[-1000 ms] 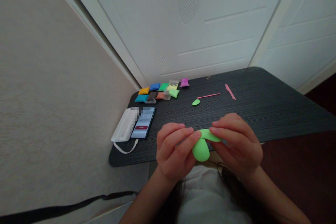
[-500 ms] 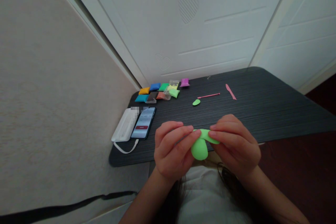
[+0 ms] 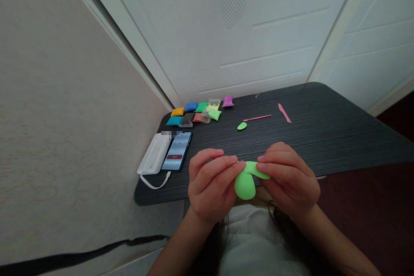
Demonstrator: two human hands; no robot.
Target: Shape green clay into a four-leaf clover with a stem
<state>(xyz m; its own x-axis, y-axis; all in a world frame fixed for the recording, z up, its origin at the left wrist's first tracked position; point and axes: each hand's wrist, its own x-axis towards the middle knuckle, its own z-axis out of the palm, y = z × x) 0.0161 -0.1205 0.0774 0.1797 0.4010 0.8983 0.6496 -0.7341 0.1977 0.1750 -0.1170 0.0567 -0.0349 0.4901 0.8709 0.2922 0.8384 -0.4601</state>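
Observation:
Both my hands pinch a light green piece of modelling clay (image 3: 245,186) in front of my body, at the near edge of the table. The clay has a rounded lobe hanging down and a flat strip across its top. My left hand (image 3: 213,185) grips it from the left, its fingertips at the joint of strip and lobe. On the other side, my right hand (image 3: 289,179) holds the strip's right end between fingers and thumb. Part of the clay is hidden behind the fingers. A small flat green clay oval (image 3: 242,126) lies on the table beyond the hands.
On the dark table (image 3: 323,138) lie a thin pink stick tool (image 3: 257,118) and a pink clay knife (image 3: 284,113). Several coloured clay packets (image 3: 176,120) sit at the back left. A phone (image 3: 177,151) and a white power bank with cable (image 3: 154,154) lie at the left.
The hands and the clay have shifted very slightly, the left hand a little to the left and the clay's lobe slightly lower. Both hands keep their hold.

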